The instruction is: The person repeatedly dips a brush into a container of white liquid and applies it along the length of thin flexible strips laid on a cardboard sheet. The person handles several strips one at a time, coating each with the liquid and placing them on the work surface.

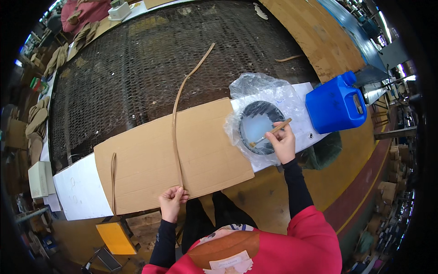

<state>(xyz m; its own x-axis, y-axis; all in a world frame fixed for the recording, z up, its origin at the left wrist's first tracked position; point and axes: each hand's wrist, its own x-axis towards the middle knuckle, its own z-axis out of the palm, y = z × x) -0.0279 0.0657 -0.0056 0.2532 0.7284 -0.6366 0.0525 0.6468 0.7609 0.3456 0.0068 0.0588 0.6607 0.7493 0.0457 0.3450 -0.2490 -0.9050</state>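
My left hand (171, 202) pinches the near end of a long, thin tan strip (175, 119) at the front edge of a cardboard sheet (210, 137). The strip runs away across the cardboard and its far end lies on the dark mesh surface. In my right hand (284, 145) is a small brush (279, 128) with a wooden handle. Its bristles are tilted down over a bowl (262, 108) lined with clear plastic and holding whitish, cloudy liquid. Whether the bristles touch the liquid, I cannot tell.
A blue jerrycan (335, 105) stands right of the bowl on white paper. Another thin strip (113, 180) lies folded on the cardboard's left. Dark metal mesh (132, 86) covers the table beyond. Tan sole-shaped pieces (37, 119) line the left edge. A person in red (84, 16) is at the far left.
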